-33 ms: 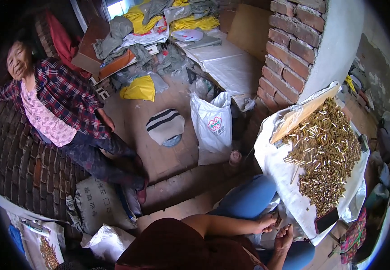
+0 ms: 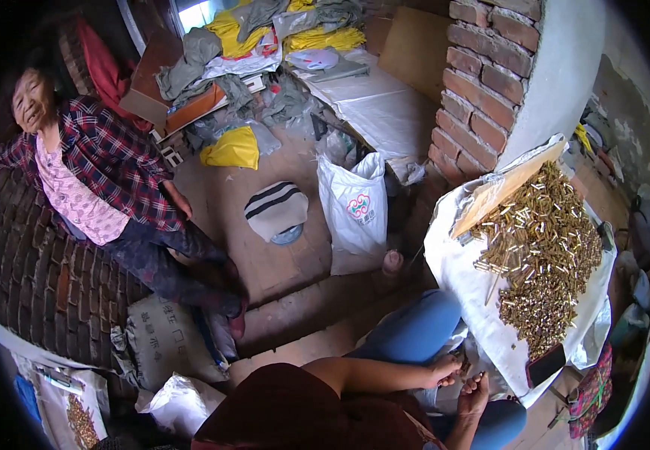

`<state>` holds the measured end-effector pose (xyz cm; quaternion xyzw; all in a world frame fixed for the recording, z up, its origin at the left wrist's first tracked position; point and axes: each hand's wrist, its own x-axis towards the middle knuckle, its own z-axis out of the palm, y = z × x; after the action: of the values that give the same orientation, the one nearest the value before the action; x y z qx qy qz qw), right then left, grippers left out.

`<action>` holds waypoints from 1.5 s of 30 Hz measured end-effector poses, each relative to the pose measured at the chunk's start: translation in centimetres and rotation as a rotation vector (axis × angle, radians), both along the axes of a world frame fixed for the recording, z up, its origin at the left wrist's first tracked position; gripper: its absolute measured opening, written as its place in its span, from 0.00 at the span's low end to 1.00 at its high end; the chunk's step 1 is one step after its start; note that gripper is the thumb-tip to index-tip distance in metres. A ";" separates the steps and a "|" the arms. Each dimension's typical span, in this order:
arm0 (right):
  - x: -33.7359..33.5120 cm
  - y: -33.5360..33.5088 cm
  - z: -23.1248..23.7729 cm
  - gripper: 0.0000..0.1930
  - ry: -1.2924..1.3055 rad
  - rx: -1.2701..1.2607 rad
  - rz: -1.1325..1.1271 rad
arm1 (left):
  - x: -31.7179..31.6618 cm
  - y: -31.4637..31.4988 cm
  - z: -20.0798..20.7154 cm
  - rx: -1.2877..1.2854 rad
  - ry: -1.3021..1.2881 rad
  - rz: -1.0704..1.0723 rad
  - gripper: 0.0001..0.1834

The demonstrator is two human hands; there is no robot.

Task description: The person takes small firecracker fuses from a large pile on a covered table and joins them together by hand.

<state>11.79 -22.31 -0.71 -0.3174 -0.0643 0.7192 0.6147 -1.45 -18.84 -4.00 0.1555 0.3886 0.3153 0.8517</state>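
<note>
My left hand (image 2: 445, 370) is closed near my knees, its fingers pinched around something small and brownish that I cannot make out. Close beside it, my right hand (image 2: 473, 393) is also pinched shut, with a tiny piece at its fingertips too small to name. The two hands are just apart, fingertips facing each other. To their upper right lies a large heap of small gold-coloured metal pieces (image 2: 539, 255), slender tubes at the far part and shorter bits nearer me. The heap rests on a white sheet (image 2: 456, 277). A dark phone (image 2: 546, 365) lies at the sheet's near corner.
A person (image 2: 92, 172) in a plaid shirt leans against a brick wall at left. A white sack (image 2: 353, 210) and a striped cushioned stool (image 2: 275, 211) stand ahead. A brick pillar (image 2: 482, 82) rises behind the heap. A patterned bag (image 2: 589, 394) lies at right.
</note>
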 end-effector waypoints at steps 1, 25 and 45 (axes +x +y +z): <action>-0.6 -0.3 0.5 0.09 -0.085 -0.045 -0.040 | -0.2 -0.1 0.4 0.018 0.020 0.034 0.08; -0.7 -4.5 3.1 0.07 -0.179 -0.024 -0.070 | -1.3 -1.2 4.6 0.773 0.246 -0.254 0.05; -2.2 -4.3 2.9 0.07 0.002 -0.131 -0.034 | -1.3 -2.4 5.0 0.995 0.385 -0.089 0.05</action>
<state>9.58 -26.59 2.17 -0.3575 -0.0110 0.7116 0.6047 -2.80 -21.24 0.98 0.6119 0.3345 0.3907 0.6009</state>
